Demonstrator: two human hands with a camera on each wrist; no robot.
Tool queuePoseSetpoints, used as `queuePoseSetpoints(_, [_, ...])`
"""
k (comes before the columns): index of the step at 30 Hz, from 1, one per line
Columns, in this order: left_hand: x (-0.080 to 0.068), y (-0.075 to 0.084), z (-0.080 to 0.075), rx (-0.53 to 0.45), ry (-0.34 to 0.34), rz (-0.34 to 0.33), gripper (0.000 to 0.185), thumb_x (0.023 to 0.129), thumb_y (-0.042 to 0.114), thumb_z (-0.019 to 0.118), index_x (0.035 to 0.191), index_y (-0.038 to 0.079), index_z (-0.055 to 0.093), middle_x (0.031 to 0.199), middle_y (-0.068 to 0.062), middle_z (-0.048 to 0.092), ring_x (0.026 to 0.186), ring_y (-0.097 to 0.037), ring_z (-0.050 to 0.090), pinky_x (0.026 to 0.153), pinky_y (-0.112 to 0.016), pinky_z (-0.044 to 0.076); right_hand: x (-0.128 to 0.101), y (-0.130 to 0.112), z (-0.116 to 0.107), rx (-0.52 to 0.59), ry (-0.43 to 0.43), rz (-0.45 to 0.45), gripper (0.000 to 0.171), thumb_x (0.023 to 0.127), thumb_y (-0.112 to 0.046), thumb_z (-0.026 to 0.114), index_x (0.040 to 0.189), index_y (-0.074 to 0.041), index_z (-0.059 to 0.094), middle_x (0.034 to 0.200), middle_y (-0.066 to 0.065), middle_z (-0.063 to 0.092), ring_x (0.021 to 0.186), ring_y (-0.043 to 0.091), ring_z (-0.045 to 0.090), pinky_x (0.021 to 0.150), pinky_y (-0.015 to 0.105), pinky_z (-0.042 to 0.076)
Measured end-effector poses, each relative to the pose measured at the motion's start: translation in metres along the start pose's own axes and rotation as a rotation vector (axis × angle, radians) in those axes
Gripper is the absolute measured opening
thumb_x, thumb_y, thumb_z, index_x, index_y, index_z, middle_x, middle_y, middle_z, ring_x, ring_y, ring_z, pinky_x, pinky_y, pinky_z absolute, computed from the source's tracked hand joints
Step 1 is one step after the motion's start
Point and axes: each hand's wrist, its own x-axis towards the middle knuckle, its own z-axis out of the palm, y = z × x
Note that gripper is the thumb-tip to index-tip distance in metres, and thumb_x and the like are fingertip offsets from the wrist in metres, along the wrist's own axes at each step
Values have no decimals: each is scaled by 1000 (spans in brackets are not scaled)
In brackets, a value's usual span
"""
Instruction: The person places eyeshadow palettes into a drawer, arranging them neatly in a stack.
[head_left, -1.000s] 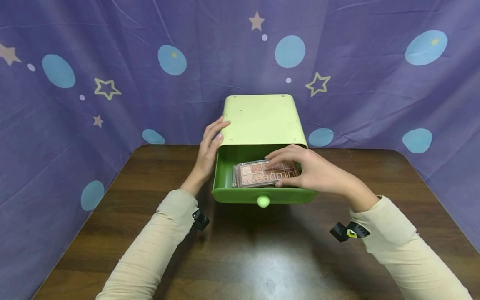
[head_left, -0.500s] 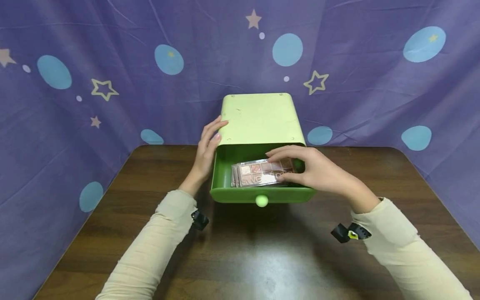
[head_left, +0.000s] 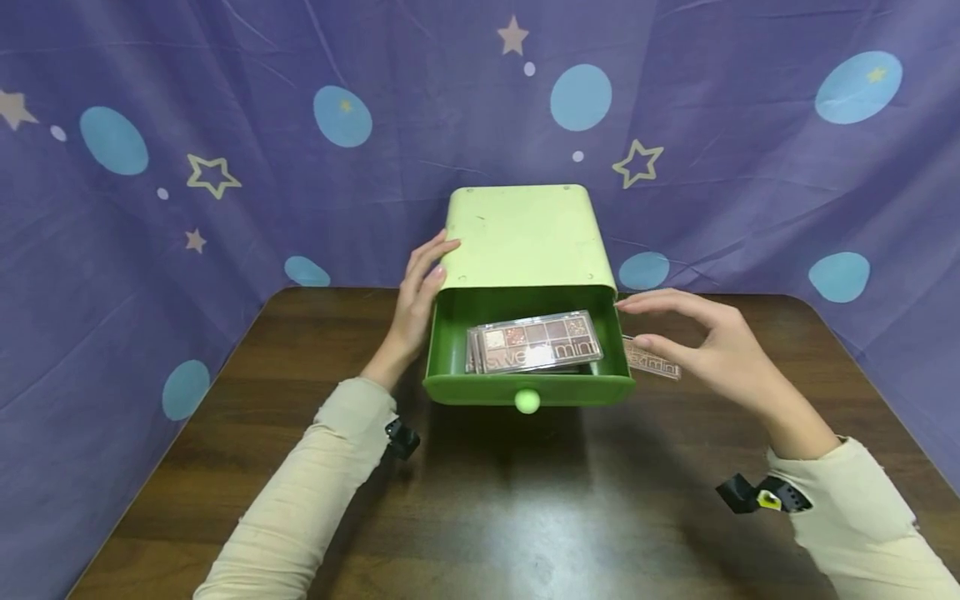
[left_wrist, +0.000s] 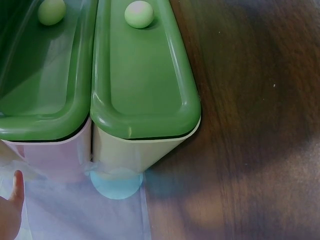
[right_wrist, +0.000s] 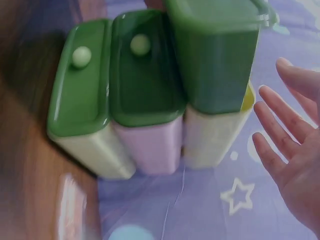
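Green top drawer (head_left: 465, 390) is pulled out, with clear-lidded palettes (head_left: 540, 337) stacked inside, top one skewed. Change: right hand (head_left: 708, 350) has come off the top palette and is now right of the drawer, thumb and fingers apart, nothing held. Reads as a let-go: palette left in the drawer, not taken out. Loose palette (head_left: 657, 360) on the table (head_left: 540, 508), right of the drawer, now uncovered; right wrist view's blurred, can't judge its gap to the hand. Middle drawer (right_wrist: 145, 85) and bottom drawer (right_wrist: 82, 92) closed. Left hand (head_left: 416, 304): fingers resting on the top box's (head_left: 525, 237) left edge, not clamped. Curtain (head_left: 480, 108) behind.
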Motion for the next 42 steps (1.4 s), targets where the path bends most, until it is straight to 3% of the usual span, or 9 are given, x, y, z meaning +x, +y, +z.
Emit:
queuePoseSetpoints(10, [-1, 3, -1, -10, -9, -24, 45, 97, 13, 42, 136, -8, 51, 154, -19, 35, 141, -30, 31, 116, -45, 21, -32, 52, -5, 24, 61, 105, 43, 77, 20, 71, 116, 2, 68, 114, 16, 69, 111, 7, 61, 91, 17, 47])
queuePoseSetpoints(17, [-4, 36, 1, -10, -33, -74, 44, 97, 8, 40, 134, -14, 48, 153, -27, 33, 141, -35, 30, 116, -46, 21, -47, 88, 2, -26, 44, 295, 35, 85, 2, 74, 119, -5, 69, 118, 12, 68, 105, 0, 61, 86, 13, 45])
queuePoseSetpoints(20, [-4, 41, 1, -9, -38, -81, 44, 97, 8, 40, 135, -14, 48, 153, -27, 32, 142, -35, 29, 116, -46, 21, -50, 103, 3, -50, 17, 358, 36, 88, -6, 74, 123, -6, 68, 122, 13, 67, 104, -3, 58, 87, 15, 45])
queuePoseSetpoints(22, [-5, 42, 1, -8, -38, -81, 44, 97, 8, 40, 135, -13, 48, 153, -27, 32, 142, -35, 29, 116, -47, 21, -51, 113, 5, -63, -11, 401, 37, 89, -12, 75, 125, -7, 67, 124, 13, 66, 105, 1, 59, 88, 21, 48])
queuePoseSetpoints(26, [-4, 42, 1, -10, -38, -73, 44, 97, 9, 40, 135, -13, 48, 153, -27, 31, 142, -35, 29, 116, -47, 20, -53, 133, 8, -90, -47, 468, 41, 88, -18, 77, 126, -7, 66, 125, 14, 66, 108, 25, 63, 88, 31, 51])
queuePoseSetpoints(28, [-4, 41, 1, -11, -38, -68, 44, 97, 8, 40, 135, -13, 49, 153, -27, 32, 142, -35, 29, 116, -47, 20, -55, 143, 10, -75, -59, 486, 43, 87, -16, 77, 126, -3, 65, 125, 19, 65, 106, 37, 63, 83, 28, 52])
queuePoseSetpoints(31, [-3, 40, 2, -10, -41, -62, 44, 97, 8, 40, 135, -13, 49, 153, -27, 32, 142, -35, 29, 116, -47, 20, -57, 155, 11, -82, -88, 502, 46, 86, -14, 78, 127, 0, 63, 125, 22, 64, 108, 40, 62, 81, 23, 50])
queuePoseSetpoints(36, [-3, 42, 2, -11, -45, -67, 44, 97, 8, 41, 135, -13, 48, 153, -28, 32, 142, -36, 29, 116, -47, 20, -57, 165, 13, -98, -176, 530, 55, 83, -18, 80, 130, 1, 60, 132, 24, 59, 121, 38, 52, 99, 44, 41])
queuePoseSetpoints(42, [-3, 43, 2, -6, -39, -66, 43, 98, 7, 41, 135, -13, 48, 153, -28, 31, 142, -37, 28, 116, -47, 20, -53, 169, 19, -132, -258, 461, 61, 77, -16, 85, 128, 5, 60, 125, 27, 60, 111, 38, 54, 94, 50, 41])
